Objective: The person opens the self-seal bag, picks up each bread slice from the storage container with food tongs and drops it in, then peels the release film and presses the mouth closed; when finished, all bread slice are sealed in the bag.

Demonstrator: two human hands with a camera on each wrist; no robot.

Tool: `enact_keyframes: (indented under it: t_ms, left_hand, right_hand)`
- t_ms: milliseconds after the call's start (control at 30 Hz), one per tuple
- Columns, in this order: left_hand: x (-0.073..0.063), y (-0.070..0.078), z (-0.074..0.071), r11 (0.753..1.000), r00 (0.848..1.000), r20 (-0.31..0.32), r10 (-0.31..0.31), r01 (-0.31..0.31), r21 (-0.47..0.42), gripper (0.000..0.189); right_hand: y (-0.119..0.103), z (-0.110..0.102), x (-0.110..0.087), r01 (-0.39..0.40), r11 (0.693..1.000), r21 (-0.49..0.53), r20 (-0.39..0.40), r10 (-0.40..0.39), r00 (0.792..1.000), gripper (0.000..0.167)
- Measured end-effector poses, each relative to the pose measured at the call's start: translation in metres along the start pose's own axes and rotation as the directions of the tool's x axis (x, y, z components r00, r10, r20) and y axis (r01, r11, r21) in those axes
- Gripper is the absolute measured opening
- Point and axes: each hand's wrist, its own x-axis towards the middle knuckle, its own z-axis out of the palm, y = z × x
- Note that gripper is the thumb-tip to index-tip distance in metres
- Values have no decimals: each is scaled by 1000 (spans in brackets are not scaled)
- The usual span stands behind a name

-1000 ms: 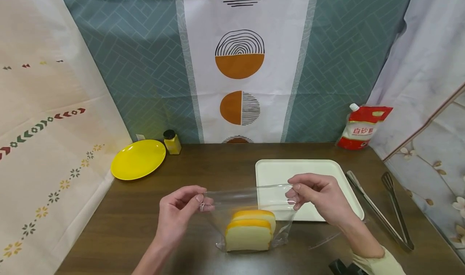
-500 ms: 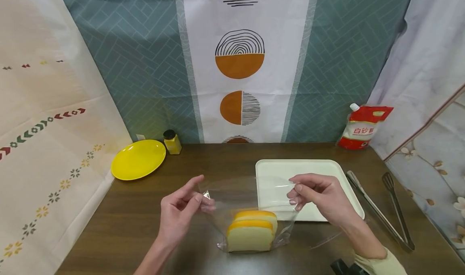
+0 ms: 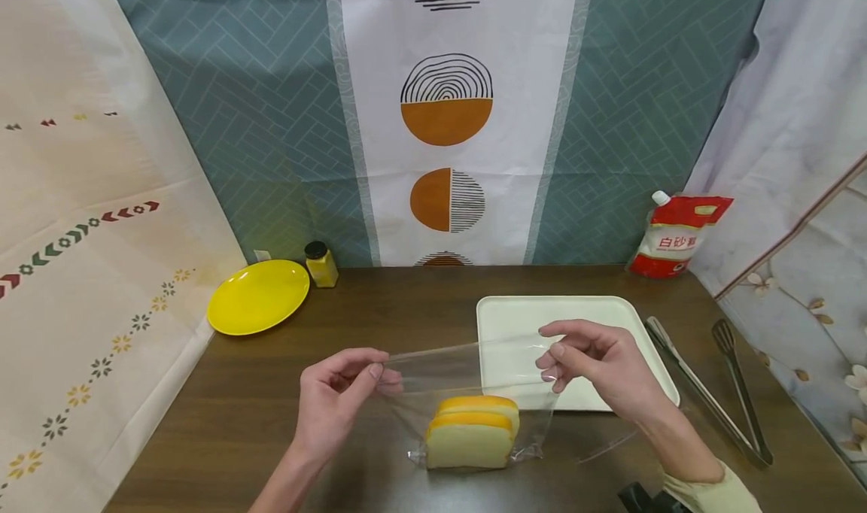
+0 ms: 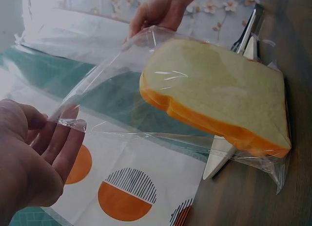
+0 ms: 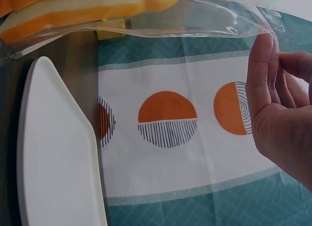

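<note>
A clear plastic bag (image 3: 433,370) stands on the dark table with two slices of bread (image 3: 470,444) inside, upright one behind the other. My left hand (image 3: 335,393) pinches the left corner of the bag's top edge between thumb and fingers. At the opposite corner, my right hand (image 3: 596,359) pinches the film the same way, so the top edge is stretched between both hands. In the left wrist view the bread (image 4: 214,89) shows its pale face and orange crust through the film, and the left hand (image 4: 34,153) grips the bag's corner.
Behind the right hand lies a white tray (image 3: 528,317). Tongs (image 3: 701,385) and a whisk-like utensil (image 3: 741,393) rest to its right. A red sugar pouch (image 3: 677,238), a yellow plate (image 3: 257,298) and a small yellow jar (image 3: 321,266) stand toward the back.
My left fingers spread off the film half a second ago, index raised, and now close on its edge again. The bag and bread have shifted slightly right.
</note>
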Motion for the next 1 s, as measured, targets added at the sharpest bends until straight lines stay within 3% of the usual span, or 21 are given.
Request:
enact_keyframes:
  t_ms: [333,567,767,1000]
  left_hand:
    - [1,-6,-2,995,995,62,84,-81,-54,16]
    - [1,-11,-3,984,982,89,166,-159,-82,16]
    - [1,-11,-2,983,980,87,182,-178,-43,16]
    - [1,-11,-2,978,979,64,194,-198,63,24]
  right_hand:
    - [5,-1,-2,47,994,95,28,-50,998,28]
    - [5,-2,-4,46,995,85,39,-49,998,26]
    - [4,-3,-3,69,996,51,58,-72,996,27]
    - [2,-4,-3,107,993,-48,67,-103,992,26]
